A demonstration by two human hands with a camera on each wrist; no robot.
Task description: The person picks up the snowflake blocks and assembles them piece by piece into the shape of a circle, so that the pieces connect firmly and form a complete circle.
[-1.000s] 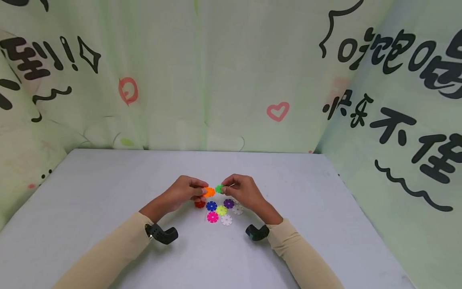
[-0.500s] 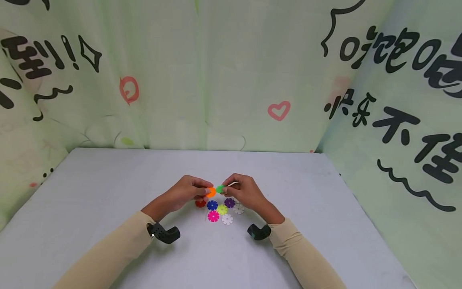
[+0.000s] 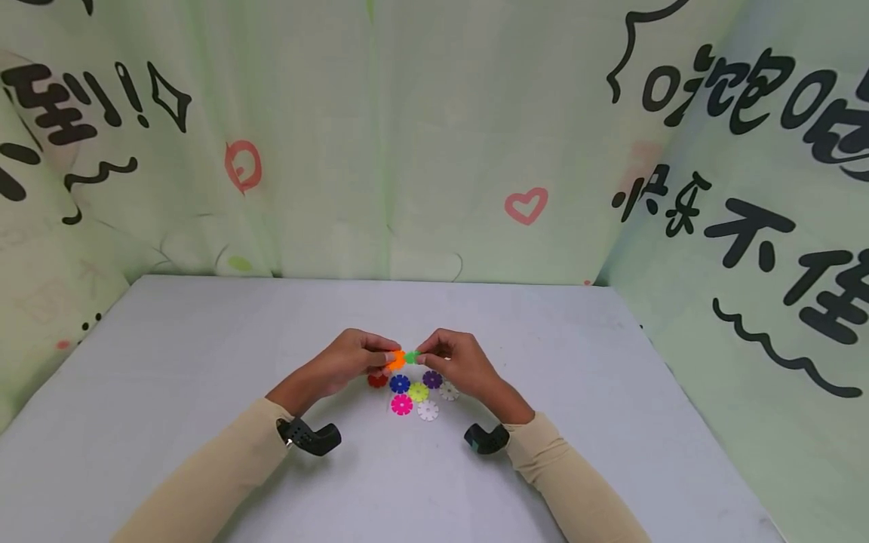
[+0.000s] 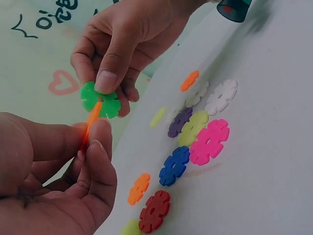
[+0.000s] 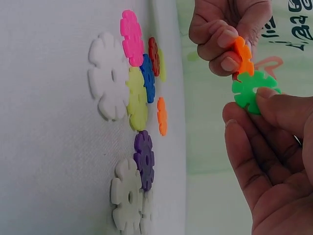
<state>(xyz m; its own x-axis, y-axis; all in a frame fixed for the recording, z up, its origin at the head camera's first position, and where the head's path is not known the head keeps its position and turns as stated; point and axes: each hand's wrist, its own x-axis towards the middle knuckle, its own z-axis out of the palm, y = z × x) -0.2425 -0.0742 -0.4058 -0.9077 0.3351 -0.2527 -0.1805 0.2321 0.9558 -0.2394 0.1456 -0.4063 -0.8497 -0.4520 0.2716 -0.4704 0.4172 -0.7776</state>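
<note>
My left hand [image 3: 353, 360] pinches an orange notched plastic disc [image 5: 243, 58] between thumb and fingers, seen nearly edge-on in the left wrist view. A green notched disc [image 4: 100, 100], shaped like a flower, is pinched by my right hand [image 3: 459, 363]. The two discs touch at their rims, the orange one standing crosswise to the green; how deep the notches interlock I cannot tell. Both hands are raised above the table, just beyond a group of loose discs. Fingers hide part of each held disc.
On the white table [image 3: 271, 498] lie several loose discs: pink [image 4: 210, 142], blue [image 4: 174, 166], red [image 4: 154, 211], yellow-green [image 5: 137, 99], purple [image 5: 144, 160], white [image 5: 108, 76] and orange [image 5: 162, 116]. A patterned curtain [image 3: 434, 151] hangs behind the table.
The left hand has moved slightly right, bringing the orange disc to the green one. The green disc has turned in the right hand's fingers. The loose discs have stayed put.
</note>
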